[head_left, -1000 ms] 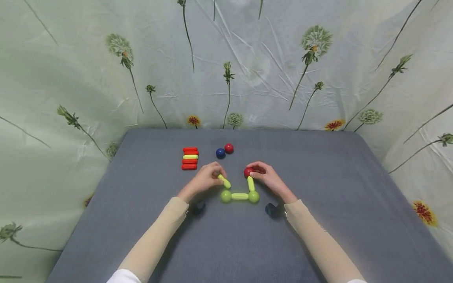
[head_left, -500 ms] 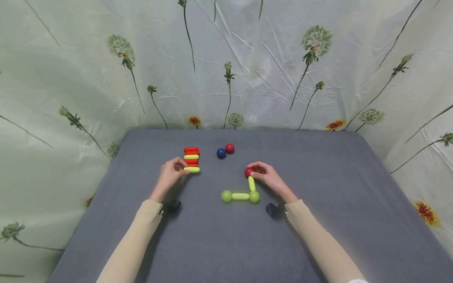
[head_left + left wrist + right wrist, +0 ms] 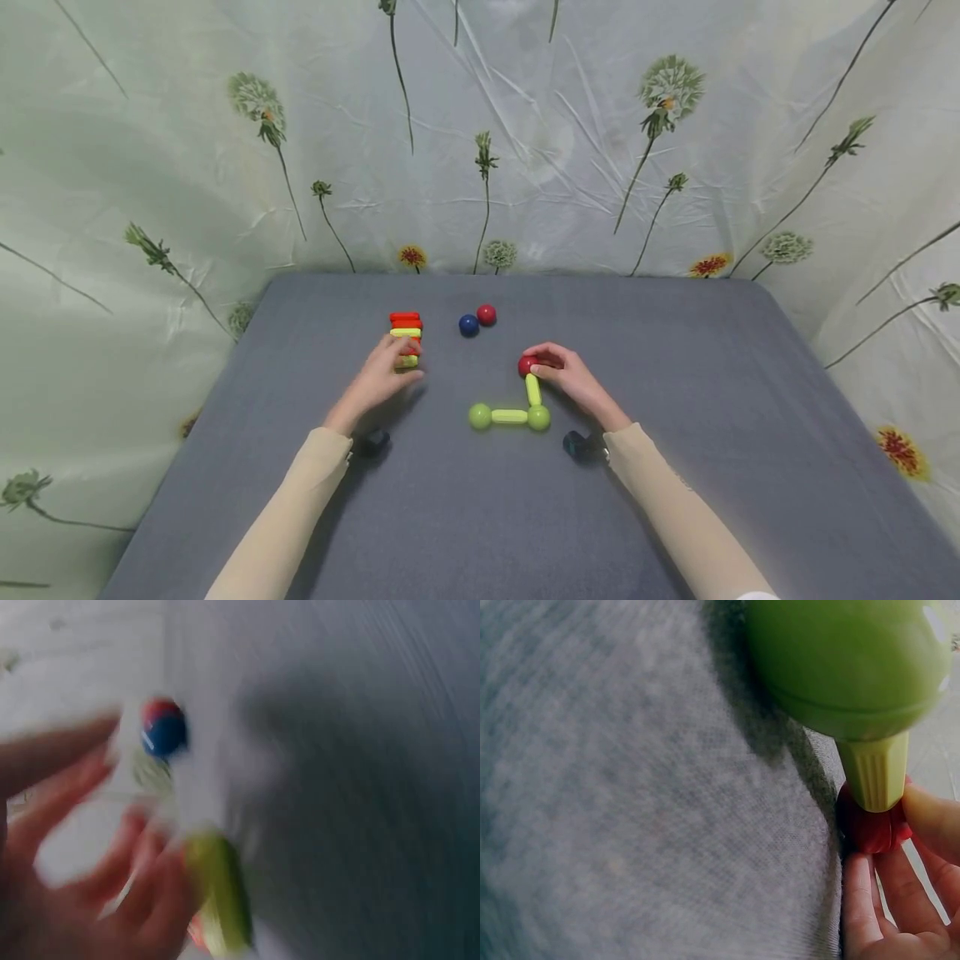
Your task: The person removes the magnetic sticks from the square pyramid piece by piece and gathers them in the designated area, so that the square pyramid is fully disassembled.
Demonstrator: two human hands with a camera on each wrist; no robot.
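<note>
My right hand (image 3: pixel 573 383) holds a red ball (image 3: pixel 527 366) between thumb and fingers. A yellow-green rod (image 3: pixel 533 390) runs from that ball to a green ball (image 3: pixel 538 417), large in the right wrist view. From there a second rod (image 3: pixel 509 417) lies across to another green ball (image 3: pixel 480 417). At the row of sticks, my left hand (image 3: pixel 381 379) has its thumb and fingers spread apart, over the front yellow rod (image 3: pixel 408 362). Red rods and another yellow rod (image 3: pixel 405 332) lie behind it, partly covered by the fingers. The left wrist view is blurred.
A blue ball (image 3: pixel 468 325) and a second red ball (image 3: pixel 487 314) sit side by side behind the linked pieces. The grey table (image 3: pixel 645 325) ends at a flower-printed curtain (image 3: pixel 570 167). A small dark wrist camera (image 3: pixel 577 446) shows below the right hand.
My left hand carried a yellow rod leftward from beside the green ball to the front of the row, then let go and spread its fingers. My right hand stayed on the red ball.
</note>
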